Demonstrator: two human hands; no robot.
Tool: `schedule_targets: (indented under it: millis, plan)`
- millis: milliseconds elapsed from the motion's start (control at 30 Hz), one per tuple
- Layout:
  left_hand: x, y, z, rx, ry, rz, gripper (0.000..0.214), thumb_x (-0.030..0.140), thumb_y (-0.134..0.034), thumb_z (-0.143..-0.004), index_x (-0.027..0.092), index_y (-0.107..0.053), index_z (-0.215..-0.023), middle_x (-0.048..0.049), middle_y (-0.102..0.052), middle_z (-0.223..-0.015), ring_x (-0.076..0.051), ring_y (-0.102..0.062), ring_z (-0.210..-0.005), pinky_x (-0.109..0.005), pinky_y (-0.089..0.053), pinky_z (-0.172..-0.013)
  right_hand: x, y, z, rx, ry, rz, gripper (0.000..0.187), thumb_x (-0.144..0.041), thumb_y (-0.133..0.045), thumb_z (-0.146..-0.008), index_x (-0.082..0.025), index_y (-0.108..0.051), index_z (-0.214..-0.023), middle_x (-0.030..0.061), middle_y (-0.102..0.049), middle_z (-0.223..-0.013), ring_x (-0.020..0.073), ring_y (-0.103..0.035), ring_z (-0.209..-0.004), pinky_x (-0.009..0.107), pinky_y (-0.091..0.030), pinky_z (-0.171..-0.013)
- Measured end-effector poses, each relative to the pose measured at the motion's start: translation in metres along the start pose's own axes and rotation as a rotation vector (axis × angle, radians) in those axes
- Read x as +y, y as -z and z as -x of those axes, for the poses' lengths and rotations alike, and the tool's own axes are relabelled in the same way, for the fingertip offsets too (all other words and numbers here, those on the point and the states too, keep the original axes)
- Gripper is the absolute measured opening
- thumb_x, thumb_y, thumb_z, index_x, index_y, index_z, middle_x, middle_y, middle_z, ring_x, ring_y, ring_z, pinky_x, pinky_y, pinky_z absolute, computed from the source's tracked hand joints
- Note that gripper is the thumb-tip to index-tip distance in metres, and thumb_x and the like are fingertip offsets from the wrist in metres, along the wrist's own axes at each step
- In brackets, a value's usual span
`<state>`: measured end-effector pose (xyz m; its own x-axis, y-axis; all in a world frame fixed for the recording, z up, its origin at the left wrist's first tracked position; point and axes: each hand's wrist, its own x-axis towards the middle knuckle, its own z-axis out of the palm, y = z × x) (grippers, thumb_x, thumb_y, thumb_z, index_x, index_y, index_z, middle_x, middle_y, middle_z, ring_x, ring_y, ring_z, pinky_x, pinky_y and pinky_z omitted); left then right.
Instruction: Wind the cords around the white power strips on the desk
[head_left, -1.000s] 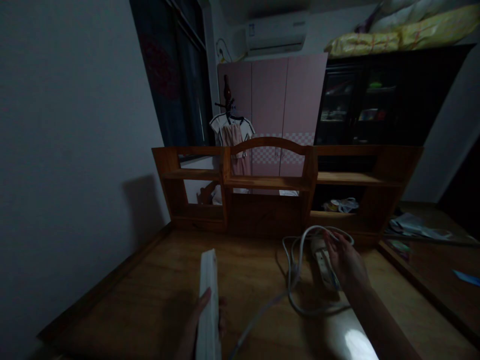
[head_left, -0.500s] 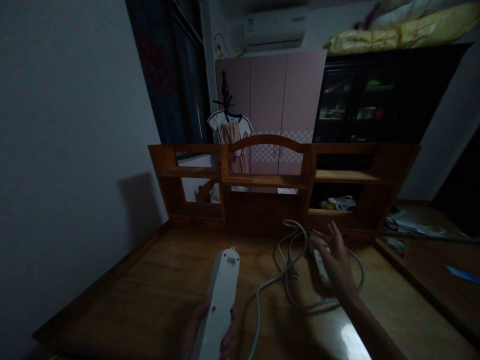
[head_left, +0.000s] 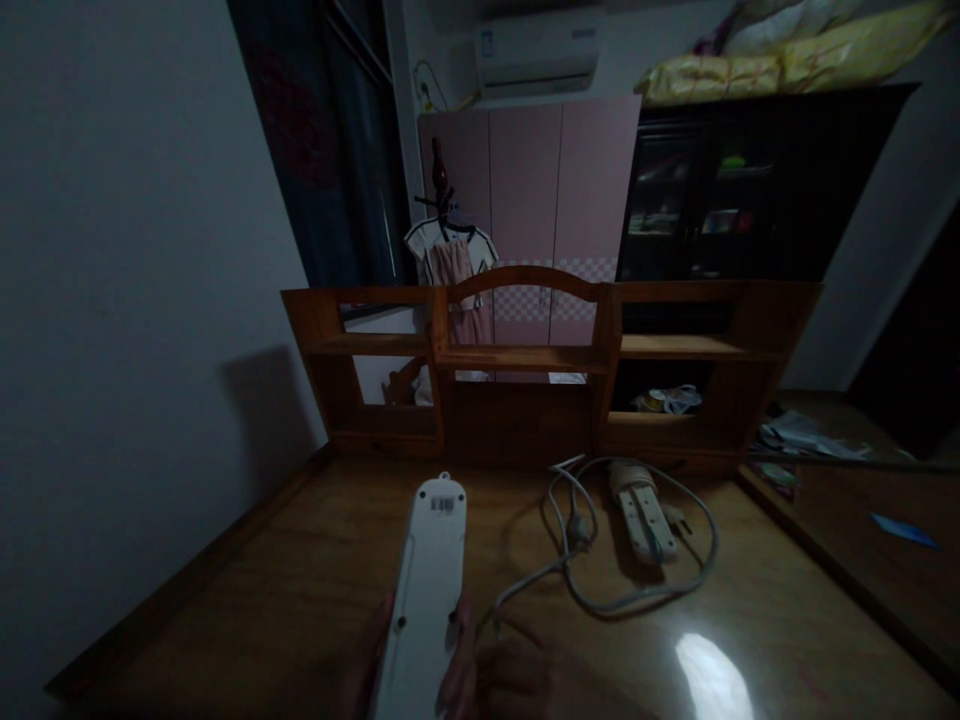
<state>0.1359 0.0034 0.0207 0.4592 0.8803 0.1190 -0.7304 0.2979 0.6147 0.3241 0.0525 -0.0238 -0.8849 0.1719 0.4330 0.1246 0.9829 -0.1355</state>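
Note:
My left hand (head_left: 459,665) is wrapped around a long white power strip (head_left: 424,590). The strip's underside faces up, showing a barcode label and screw holes. Close beside it on the right is my right hand (head_left: 525,675), low in the view, dim and with its fingers curled at the grey power cord (head_left: 525,582). The cord runs loosely over the wooden desk, with a plug (head_left: 577,530) among its loops. A second white power strip (head_left: 645,520) lies farther back on the right, with cord wound round its far end and another plug (head_left: 676,518) beside it.
A wooden shelf unit (head_left: 517,360) stands along the desk's (head_left: 300,580) back edge. A white wall (head_left: 150,350) borders the left side. Plastic bags (head_left: 675,400) sit in the right lower compartment. A blue packet (head_left: 904,530) lies on the surface to the right.
My right hand has left the wound power strip and come back toward me, beside the held strip. The cord's near part has shifted. The held strip stays in my left hand.

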Motion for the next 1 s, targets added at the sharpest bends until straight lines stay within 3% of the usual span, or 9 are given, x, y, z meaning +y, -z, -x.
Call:
schedule_targets:
  millis: [100, 233, 367, 500, 600, 733, 800, 900, 1000]
  plan:
    - [0.006, -0.015, 0.011, 0.109, -0.048, 0.021, 0.052, 0.059, -0.049, -0.081, 0.014, -0.061, -0.104, -0.0050, -0.056, -0.065, -0.014, -0.051, -0.051, -0.023, -0.040, -0.046, -0.001, 0.013, 0.001, 0.141, -0.016, -0.030, 0.015, -0.022, -0.042, -0.091, -0.021, -0.056, -0.086, 0.0000, -0.061, -0.071, 0.0130, -0.056, -0.073, 0.032, -0.042, -0.092]
    - [0.009, -0.027, 0.018, 0.352, -0.082, 0.002, 0.044, 0.048, -0.047, -0.087, 0.014, -0.060, -0.112, -0.0092, -0.062, -0.078, -0.017, -0.056, -0.062, -0.028, -0.044, -0.059, -0.008, 0.059, 0.003, 0.361, -0.147, -0.079, 0.008, -0.013, -0.051, -0.085, -0.018, -0.057, -0.086, 0.0016, -0.059, -0.070, 0.0123, -0.054, -0.070, 0.026, -0.042, -0.070]
    - [0.009, -0.023, 0.013, 0.472, -0.057, -0.024, 0.052, 0.050, -0.047, -0.087, 0.008, -0.060, -0.114, -0.0115, -0.064, -0.081, -0.018, -0.057, -0.063, -0.030, -0.044, -0.063, -0.008, 0.091, 0.009, 0.415, -0.212, 0.070, 0.005, -0.014, -0.061, -0.080, -0.017, -0.061, -0.083, 0.0011, -0.057, -0.066, 0.0127, -0.051, -0.066, 0.026, -0.036, -0.062]
    - [0.009, -0.016, 0.005, 0.572, 0.108, -0.110, 0.051, 0.050, -0.052, -0.085, 0.010, -0.060, -0.115, -0.0125, -0.068, -0.092, -0.017, -0.060, -0.062, -0.028, -0.046, -0.060, 0.004, 0.122, 0.016, 0.471, -0.422, 0.062, 0.005, -0.020, -0.061, -0.083, -0.017, -0.064, -0.081, -0.0019, -0.054, -0.061, 0.0091, -0.047, -0.057, 0.023, -0.032, -0.055]
    - [0.005, -0.022, -0.001, 0.522, 0.174, -0.160, 0.051, 0.050, -0.052, -0.084, 0.010, -0.062, -0.114, -0.0145, -0.069, -0.099, -0.018, -0.062, -0.064, -0.028, -0.047, -0.061, 0.019, 0.155, 0.018, 0.308, -0.570, -0.250, 0.017, -0.033, -0.068, -0.079, -0.018, -0.067, -0.088, -0.0034, -0.053, -0.064, 0.0073, -0.047, -0.056, 0.019, -0.033, -0.051]
    - [-0.007, -0.037, -0.010, 0.380, 0.145, -0.144, 0.049, 0.051, -0.051, -0.082, 0.014, -0.064, -0.111, -0.0139, -0.064, -0.114, -0.026, -0.063, -0.094, -0.030, -0.049, -0.071, 0.036, 0.186, 0.009, -0.045, -0.400, -0.660, 0.038, -0.040, -0.078, -0.066, -0.017, -0.070, -0.096, 0.0022, -0.062, -0.084, 0.0105, -0.054, -0.072, 0.019, -0.040, -0.060]
    - [-0.015, -0.040, -0.014, 0.329, 0.182, -0.119, 0.055, 0.060, -0.051, -0.078, 0.015, -0.065, -0.107, -0.0137, -0.064, -0.115, -0.029, -0.061, -0.100, -0.032, -0.050, -0.073, 0.040, 0.188, 0.000, -0.020, -0.371, -0.723, 0.028, -0.038, -0.074, -0.072, -0.015, -0.072, -0.088, 0.0033, -0.062, -0.081, 0.0106, -0.054, -0.072, 0.021, -0.041, -0.062]
    - [-0.028, -0.036, -0.018, 0.265, 0.276, -0.116, 0.070, 0.071, -0.049, -0.073, 0.010, -0.065, -0.104, -0.0185, -0.068, -0.099, -0.028, -0.065, -0.085, -0.035, -0.050, -0.071, 0.039, 0.181, -0.017, 0.091, -0.416, -0.714, 0.022, -0.035, -0.073, -0.073, -0.014, -0.071, -0.080, 0.0027, -0.063, -0.077, 0.0110, -0.056, -0.073, 0.021, -0.042, -0.063]
    - [-0.036, -0.033, -0.018, 0.209, 0.228, -0.250, 0.080, 0.068, -0.062, -0.067, 0.009, -0.054, -0.120, -0.0166, -0.069, -0.085, -0.024, -0.065, -0.067, -0.033, -0.048, -0.063, 0.036, 0.172, -0.028, 0.099, -0.480, -0.768, 0.023, -0.034, -0.076, -0.071, -0.014, -0.068, -0.079, 0.0032, -0.064, -0.080, 0.0125, -0.060, -0.075, 0.022, -0.046, -0.065]
